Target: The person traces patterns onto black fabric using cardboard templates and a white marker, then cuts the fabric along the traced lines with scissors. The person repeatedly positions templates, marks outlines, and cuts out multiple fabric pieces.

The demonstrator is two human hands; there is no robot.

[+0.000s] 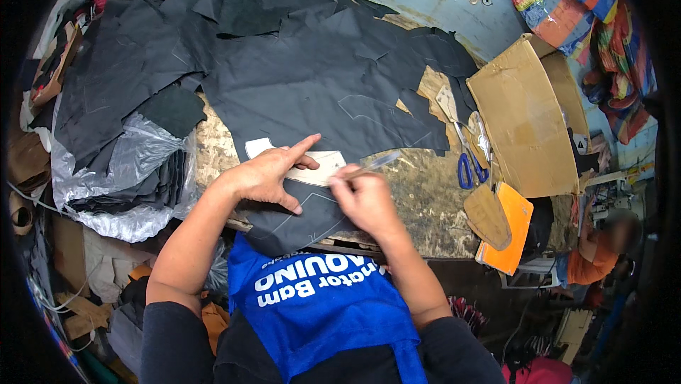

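A large sheet of black leather-like material [284, 93] covers most of the worktable in front of me. On its near part lies a white pattern piece [325, 170], partly hidden by my fingers. My left hand [264, 173] rests across this piece with fingers spread, thumb down on the black material. At the piece's right end, my right hand [367, 203] grips a slim pen [381, 163] in a pinch, its tip hidden by the fingers. Pale drawn outlines show on the material, one below my hands and others farther back to the right.
Blue-handled scissors [464, 170] lie right of the sheet, near a cardboard box [521, 121]. A brown pattern piece [488, 217] overlaps an orange pad [518, 224] at the table edge. Left, a clear plastic bag [124, 224] holds black pieces. Another person [594, 263] sits far right.
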